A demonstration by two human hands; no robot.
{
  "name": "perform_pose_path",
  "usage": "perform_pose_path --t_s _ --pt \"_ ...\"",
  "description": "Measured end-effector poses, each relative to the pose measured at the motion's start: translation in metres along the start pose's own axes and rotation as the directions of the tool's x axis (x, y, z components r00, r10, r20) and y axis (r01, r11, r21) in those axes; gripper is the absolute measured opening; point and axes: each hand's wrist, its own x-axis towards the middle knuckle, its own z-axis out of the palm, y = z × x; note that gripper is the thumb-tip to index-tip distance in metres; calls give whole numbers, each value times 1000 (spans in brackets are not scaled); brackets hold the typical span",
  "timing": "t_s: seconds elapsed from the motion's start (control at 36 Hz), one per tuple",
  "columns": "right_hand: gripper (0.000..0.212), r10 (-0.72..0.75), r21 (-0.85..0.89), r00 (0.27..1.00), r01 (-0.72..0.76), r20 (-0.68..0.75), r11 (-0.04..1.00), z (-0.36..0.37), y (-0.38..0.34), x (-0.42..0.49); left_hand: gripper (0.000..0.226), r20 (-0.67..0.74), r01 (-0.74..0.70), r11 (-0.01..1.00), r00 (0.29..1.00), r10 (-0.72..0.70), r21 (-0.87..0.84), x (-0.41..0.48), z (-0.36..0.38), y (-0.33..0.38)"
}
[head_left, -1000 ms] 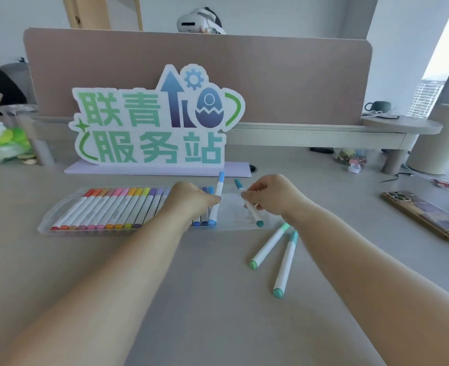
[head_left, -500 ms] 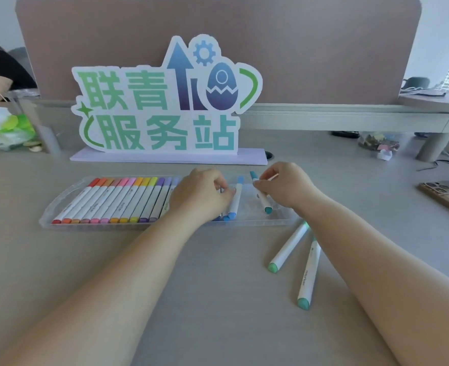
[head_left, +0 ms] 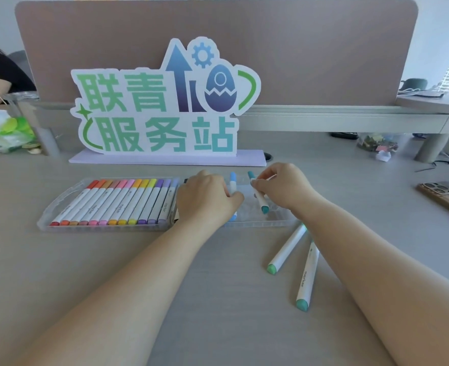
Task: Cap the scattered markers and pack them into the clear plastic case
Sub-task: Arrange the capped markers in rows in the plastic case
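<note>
Clear plastic formed the case (head_left: 49,210), which lay flat on the desk (head_left: 112,273) at 12 o'clock from the person, with a printed sign (head_left: 162,101) standing just behind it.

**Progress.** Packing appeared to be well past the halfway point. The left section of the case held a tight row of markers (head_left: 117,204), all capped at both visible ends. The right section was mostly bare.

**Hands.**
- The left hand (head_left: 205,200) lay on top of the packed markers at the middle of the case. Its thumb crossed a blue marker (head_left: 233,180). The fingers were hidden, so the grip could not be determined.
- The right hand (head_left: 284,188) pinched a teal marker (head_left: 260,200) between thumb and fingertips, tilted over the bare section with its lower end close to the case floor.

**Count.**
- Twelve markers were in plain view in the row. More lay under the left hand, number unknown.
- One blue marker and one teal marker were at the hands.
- Two green-capped markers (head_left: 286,249) lay loose on the desk at 5 o'clock from the case, both to be packed.
- One phone (head_left: 445,199) lay at 3 o'clock.
</note>
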Motion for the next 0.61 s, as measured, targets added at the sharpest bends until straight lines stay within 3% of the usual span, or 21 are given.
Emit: perform_pose_path --t_s 0.14,0.25,0.39,0.47,0.61 --pt "17 -7 26 1000 7 -5 1000 2 0 0 28 27 20 1000 999 -21 20 1 2 -3" --pt "19 -31 13 1000 31 -3 999 4 0 -3 32 74 -13 997 997 19 -83 4 0 -12" --pt "23 -50 6 999 50 18 999 6 -3 -6 53 325 -179 983 933 155 45 7 -15 -24" --pt "20 -66 -10 998 66 12 998 9 -5 -7 58 493 -210 973 859 136 97 5 -15 -27" --pt "23 -74 -50 997 73 -18 996 11 -5 -9 57 541 -216 972 831 131 96 3 -16 -26"
